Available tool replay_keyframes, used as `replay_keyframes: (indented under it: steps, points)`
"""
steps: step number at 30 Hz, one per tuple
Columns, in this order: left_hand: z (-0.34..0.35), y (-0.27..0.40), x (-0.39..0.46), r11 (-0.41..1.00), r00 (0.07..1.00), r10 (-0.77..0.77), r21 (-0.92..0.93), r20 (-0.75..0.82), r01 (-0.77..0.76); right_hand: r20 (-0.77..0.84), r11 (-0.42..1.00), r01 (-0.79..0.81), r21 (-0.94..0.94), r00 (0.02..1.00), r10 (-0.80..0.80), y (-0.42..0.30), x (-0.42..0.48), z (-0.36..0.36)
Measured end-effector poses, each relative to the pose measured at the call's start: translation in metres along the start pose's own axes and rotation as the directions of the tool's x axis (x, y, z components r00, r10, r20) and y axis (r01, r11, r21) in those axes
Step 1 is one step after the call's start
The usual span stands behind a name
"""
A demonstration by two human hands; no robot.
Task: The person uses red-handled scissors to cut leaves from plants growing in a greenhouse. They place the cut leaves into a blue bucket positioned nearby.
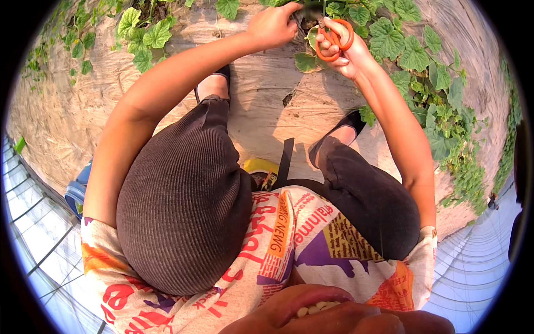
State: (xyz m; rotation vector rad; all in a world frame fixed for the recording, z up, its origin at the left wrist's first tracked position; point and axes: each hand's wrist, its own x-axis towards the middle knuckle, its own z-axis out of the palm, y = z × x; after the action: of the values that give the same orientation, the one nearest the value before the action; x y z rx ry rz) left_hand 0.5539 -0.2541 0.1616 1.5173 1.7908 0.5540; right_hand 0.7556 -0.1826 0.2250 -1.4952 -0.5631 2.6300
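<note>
My right hand [348, 50] holds orange-handled scissors [333, 40], its fingers around and through the handle loops; the blades point up towards the top edge and are mostly hidden in a dark, blurred spot. To the left of them my left hand [273, 26] reaches in at the base of a leafy vine plant [386, 37], with its index finger stretched out. Whether its fingertips hold a stem I cannot tell. A yellowing leaf [308, 62] hangs just below the scissors, near the ground sheet.
Creased plastic film [267, 108] covers the ground. Another vine [146, 35] grows at the upper left, and dense vines [442, 121] run down the right. Between my legs lies a yellow object [260, 166] with a black strap [285, 158]. A blue container [77, 188] stands at the left.
</note>
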Motion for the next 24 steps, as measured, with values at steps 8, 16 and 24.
replay_keyframes:
  steps: [8, 16, 24]
  points:
    - [-0.001, -0.002, 0.0, 1.0, 1.0, 0.001, -0.021, -0.008, -0.001, -0.097, 0.995, -0.004, -0.102, 0.995, -0.006, -0.002, -0.001, 0.004]
    - [-0.002, -0.001, -0.001, 1.0, 1.0, 0.004, 0.008, 0.001, -0.004, 0.034, 0.994, -0.088, 0.063, 0.996, 0.086, -0.005, 0.011, -0.007]
    - [-0.002, 0.002, 0.0, 1.0, 1.0, 0.007, 0.006, 0.01, -0.007, 0.014, 0.995, -0.062, 0.072, 0.998, 0.061, 0.0, 0.034, -0.014]
